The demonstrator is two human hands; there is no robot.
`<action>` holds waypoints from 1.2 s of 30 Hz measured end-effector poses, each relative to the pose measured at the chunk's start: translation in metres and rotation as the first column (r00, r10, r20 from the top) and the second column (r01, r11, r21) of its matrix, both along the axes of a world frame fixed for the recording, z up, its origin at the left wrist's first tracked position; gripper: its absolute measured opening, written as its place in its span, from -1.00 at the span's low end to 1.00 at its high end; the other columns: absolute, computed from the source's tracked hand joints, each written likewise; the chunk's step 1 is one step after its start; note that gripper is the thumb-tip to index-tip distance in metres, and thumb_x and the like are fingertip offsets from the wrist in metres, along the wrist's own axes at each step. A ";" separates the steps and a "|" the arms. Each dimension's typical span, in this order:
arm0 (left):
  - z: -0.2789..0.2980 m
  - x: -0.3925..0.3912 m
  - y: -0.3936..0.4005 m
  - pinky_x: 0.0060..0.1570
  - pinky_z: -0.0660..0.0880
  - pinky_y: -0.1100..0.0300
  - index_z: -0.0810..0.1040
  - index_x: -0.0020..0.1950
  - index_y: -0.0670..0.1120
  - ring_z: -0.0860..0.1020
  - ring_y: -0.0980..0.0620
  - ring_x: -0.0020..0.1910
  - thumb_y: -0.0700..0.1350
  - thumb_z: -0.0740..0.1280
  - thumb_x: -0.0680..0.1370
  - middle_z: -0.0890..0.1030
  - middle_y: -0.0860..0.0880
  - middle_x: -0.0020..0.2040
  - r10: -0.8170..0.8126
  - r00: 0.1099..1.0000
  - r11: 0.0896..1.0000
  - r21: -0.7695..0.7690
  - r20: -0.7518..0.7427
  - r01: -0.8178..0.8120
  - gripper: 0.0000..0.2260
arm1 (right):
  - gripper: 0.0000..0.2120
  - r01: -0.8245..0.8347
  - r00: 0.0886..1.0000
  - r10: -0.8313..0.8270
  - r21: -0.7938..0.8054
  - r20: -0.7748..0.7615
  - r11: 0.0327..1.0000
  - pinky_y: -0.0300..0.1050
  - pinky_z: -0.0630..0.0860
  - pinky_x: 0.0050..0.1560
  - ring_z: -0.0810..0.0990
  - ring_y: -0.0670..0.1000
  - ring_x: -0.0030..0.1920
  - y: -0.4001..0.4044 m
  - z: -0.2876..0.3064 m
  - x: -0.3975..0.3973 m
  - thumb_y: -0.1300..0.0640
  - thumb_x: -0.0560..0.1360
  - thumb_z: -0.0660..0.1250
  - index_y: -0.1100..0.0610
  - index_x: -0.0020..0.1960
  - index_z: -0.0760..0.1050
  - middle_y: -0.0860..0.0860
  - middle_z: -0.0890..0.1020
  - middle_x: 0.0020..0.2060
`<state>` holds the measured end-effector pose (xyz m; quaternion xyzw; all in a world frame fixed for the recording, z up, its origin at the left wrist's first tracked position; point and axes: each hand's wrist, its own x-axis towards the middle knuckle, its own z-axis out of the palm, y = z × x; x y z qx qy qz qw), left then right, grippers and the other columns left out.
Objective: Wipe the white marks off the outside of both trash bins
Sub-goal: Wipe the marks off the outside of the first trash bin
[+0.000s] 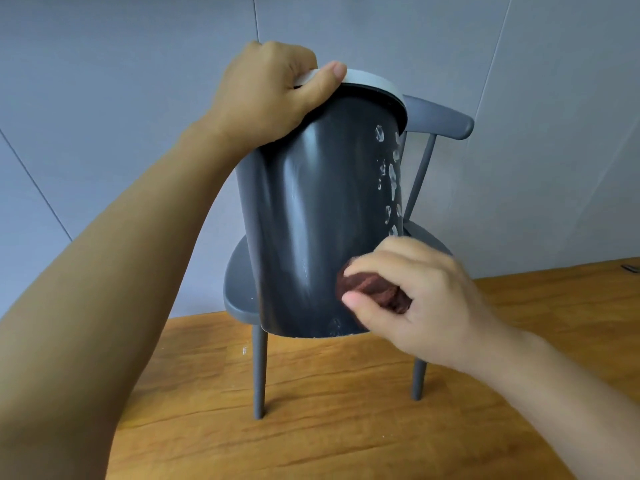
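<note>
A dark grey trash bin (322, 209) with a white lid ring stands tilted on a grey chair. My left hand (273, 95) grips its top rim, thumb over the white ring. White marks (391, 174) run down the bin's right side, and fainter smears show near its bottom edge. My right hand (412, 292) pinches a dark brown cloth (370, 289) and holds it against the bin's lower right wall. Only one bin is in view.
The grey chair (242, 289) stands on a wooden floor (329, 410), its backrest behind the bin against a pale grey panelled wall (104, 98). A small dark object (629, 268) lies on the floor at the far right.
</note>
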<state>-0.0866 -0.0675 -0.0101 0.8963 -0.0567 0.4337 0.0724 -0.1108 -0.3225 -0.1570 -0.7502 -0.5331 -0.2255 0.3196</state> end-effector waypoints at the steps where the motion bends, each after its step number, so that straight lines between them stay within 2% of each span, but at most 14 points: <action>1: 0.000 0.000 0.000 -0.34 0.17 -0.04 0.15 -0.33 -0.13 0.20 -0.11 -0.36 0.26 0.16 0.62 0.20 -0.08 -0.43 -0.001 1.000 1.000 0.002 0.000 0.001 -0.45 | -0.80 -0.022 0.999 0.024 -0.074 0.024 0.997 -0.06 0.56 -0.18 0.56 -0.09 -0.14 -0.003 -0.002 -0.005 -0.11 0.57 0.39 0.01 0.02 0.67 -0.15 0.58 -0.17; 5: 0.001 0.001 -0.004 -0.33 0.21 -0.04 0.16 -0.33 -0.13 0.21 -0.11 -0.35 0.28 0.14 0.61 0.21 -0.07 -0.43 0.017 1.000 1.000 0.016 -0.002 -0.017 -0.45 | -0.75 -0.036 0.993 0.073 -0.367 0.088 0.930 -0.03 0.51 -0.33 0.45 -0.10 -0.23 -0.014 -0.010 -0.023 -0.23 0.57 0.32 -0.09 -0.12 0.60 -0.17 0.49 -0.28; 9: 0.001 0.000 -0.005 -0.33 0.17 0.00 0.16 -0.32 -0.13 0.21 -0.11 -0.36 0.28 0.14 0.61 0.21 -0.08 -0.43 0.026 1.000 0.999 0.021 0.003 -0.026 -0.45 | -0.78 -0.017 0.997 0.029 -0.159 0.074 0.987 -0.03 0.53 -0.27 0.51 -0.05 -0.20 -0.013 -0.002 -0.026 -0.15 0.57 0.38 -0.02 -0.03 0.66 -0.14 0.53 -0.23; 11: 0.001 0.000 -0.006 -0.34 0.16 0.01 0.16 -0.33 -0.13 0.21 -0.11 -0.36 0.28 0.14 0.61 0.21 -0.07 -0.44 0.027 1.000 0.999 0.022 0.004 -0.027 -0.45 | -0.73 0.031 0.993 -0.016 -0.122 0.118 0.992 -0.02 0.53 -0.27 0.53 0.00 -0.18 -0.006 0.000 -0.029 -0.15 0.60 0.35 0.02 0.02 0.67 -0.10 0.53 -0.20; 14: 0.001 -0.002 -0.008 -0.34 0.16 0.02 0.16 -0.33 -0.13 0.20 -0.11 -0.37 0.28 0.14 0.61 0.20 -0.07 -0.44 0.025 1.000 0.999 0.023 0.000 -0.025 -0.46 | -0.71 0.061 0.983 -0.012 -0.259 0.186 0.964 -0.05 0.50 -0.34 0.48 -0.02 -0.17 -0.002 -0.005 -0.036 -0.21 0.61 0.28 -0.01 0.00 0.62 -0.13 0.48 -0.19; 17: 0.001 -0.002 -0.008 -0.34 0.16 0.02 0.18 -0.32 -0.13 0.22 -0.11 -0.37 0.27 0.14 0.61 0.22 -0.07 -0.44 0.034 0.999 0.999 0.036 0.005 -0.035 -0.46 | -0.71 0.032 0.987 0.029 -0.365 0.160 0.930 -0.09 0.49 -0.35 0.44 -0.11 -0.22 -0.010 -0.008 -0.036 -0.27 0.58 0.25 -0.11 -0.11 0.58 -0.16 0.45 -0.26; 19: 0.000 -0.003 -0.006 -0.35 0.13 0.02 0.19 -0.32 -0.13 0.24 -0.12 -0.36 0.27 0.14 0.62 0.22 -0.08 -0.44 0.035 0.999 0.999 0.032 0.008 -0.035 -0.47 | -0.77 0.005 0.999 0.005 -0.252 0.040 0.968 -0.12 0.53 -0.27 0.52 -0.13 -0.20 -0.018 -0.004 -0.030 -0.23 0.56 0.32 -0.12 -0.08 0.62 -0.19 0.51 -0.24; 21: 0.000 -0.004 -0.004 -0.35 0.12 0.01 0.17 -0.33 -0.12 0.23 -0.12 -0.35 0.26 0.15 0.61 0.21 -0.07 -0.43 0.031 0.999 0.999 0.013 0.009 -0.031 -0.47 | -0.86 0.031 0.996 -0.032 -0.011 -0.078 0.999 -0.21 0.54 -0.20 0.61 -0.14 -0.17 -0.025 0.005 -0.018 -0.13 0.54 0.40 -0.11 -0.03 0.67 -0.21 0.58 -0.20; 25: -0.002 -0.008 0.000 -0.34 0.17 0.00 0.15 -0.35 -0.08 0.22 -0.10 -0.36 0.23 0.17 0.62 0.21 -0.05 -0.44 -0.008 1.000 1.000 -0.016 0.011 0.008 -0.49 | -0.92 0.197 0.971 -0.142 0.304 -0.194 0.932 -0.51 0.45 -0.10 0.66 -0.19 -0.04 -0.031 0.016 0.005 -0.07 0.55 0.38 -0.14 0.01 0.64 -0.20 0.69 -0.11; 27: -0.002 -0.009 0.003 -0.33 0.19 0.03 0.25 -0.35 -0.05 0.27 -0.10 -0.35 0.21 0.18 0.63 0.28 -0.05 -0.42 -0.036 0.999 0.999 -0.034 0.012 0.036 -0.53 | -0.92 0.255 0.953 -0.173 0.344 -0.250 0.904 -0.50 0.46 -0.11 0.67 -0.16 -0.04 -0.032 0.015 0.013 -0.07 0.56 0.38 -0.13 -0.02 0.65 -0.17 0.71 -0.14; 28: -0.003 -0.010 0.004 -0.31 0.25 0.03 0.39 -0.31 -0.03 0.35 -0.10 -0.32 0.22 0.17 0.64 0.36 -0.04 -0.39 -0.056 0.998 0.998 -0.039 0.005 0.056 -0.57 | -0.90 0.274 0.947 -0.188 0.351 -0.260 0.895 -0.48 0.47 -0.12 0.68 -0.15 -0.05 -0.032 0.015 0.016 -0.07 0.57 0.39 -0.11 -0.03 0.66 -0.16 0.71 -0.15; 30: -0.004 -0.011 0.006 -0.18 0.43 0.01 0.61 -0.07 0.00 0.49 -0.10 -0.22 0.24 0.16 0.65 0.55 -0.02 -0.26 -0.091 0.996 0.995 -0.037 -0.017 0.090 -0.61 | -0.88 0.290 0.945 -0.205 0.365 -0.253 0.885 -0.50 0.46 -0.13 0.67 -0.16 -0.05 -0.030 0.015 0.019 -0.08 0.57 0.38 -0.08 -0.02 0.67 -0.15 0.71 -0.15; 32: -0.004 -0.013 0.007 -0.14 0.47 -0.02 0.63 0.01 0.01 0.50 -0.10 -0.21 0.24 0.15 0.65 0.56 -0.03 -0.25 -0.105 0.994 0.994 -0.042 -0.017 0.105 -0.61 | -0.83 0.279 0.954 -0.212 0.371 -0.211 0.886 -0.53 0.44 -0.11 0.64 -0.20 -0.04 -0.026 0.015 0.018 -0.08 0.56 0.37 -0.04 0.02 0.69 -0.14 0.70 -0.13; 36: -0.004 -0.014 0.008 -0.15 0.48 -0.06 0.62 -0.03 -0.01 0.50 -0.14 -0.22 0.24 0.16 0.65 0.55 -0.09 -0.26 -0.110 0.994 0.992 -0.064 -0.014 0.109 -0.60 | -0.74 0.256 0.966 -0.228 0.360 -0.119 0.897 -0.51 0.46 -0.08 0.60 -0.15 -0.06 -0.019 0.013 0.013 -0.09 0.56 0.36 0.04 0.08 0.70 -0.10 0.65 -0.12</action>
